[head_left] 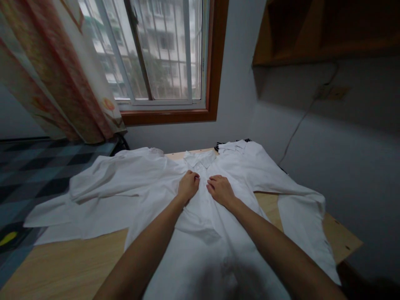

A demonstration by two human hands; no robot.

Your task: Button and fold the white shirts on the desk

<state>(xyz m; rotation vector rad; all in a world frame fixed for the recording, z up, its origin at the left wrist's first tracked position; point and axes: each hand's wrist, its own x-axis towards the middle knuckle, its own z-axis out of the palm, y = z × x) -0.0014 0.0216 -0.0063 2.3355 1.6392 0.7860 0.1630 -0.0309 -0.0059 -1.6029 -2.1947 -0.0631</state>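
A white collared shirt [200, 233] lies spread face up on a light wooden table [71, 266], collar [200, 158] toward the window. Both my hands rest on its chest just below the collar, close together. My left hand [188, 185] has its fingers curled into the cloth at the front placket. My right hand [219, 189] is likewise bent at the knuckles, fingertips pinching the shirt's front edge. The sleeves spread out to the left [93, 196] and right [300, 212].
A second white garment [237, 146] lies beyond the shirt at the table's far edge, over something dark and striped. A window [156, 54] with a flowered curtain [53, 71] is ahead. A checked bed cover [34, 171] lies left; a grey wall and wooden shelf [325, 29] stand right.
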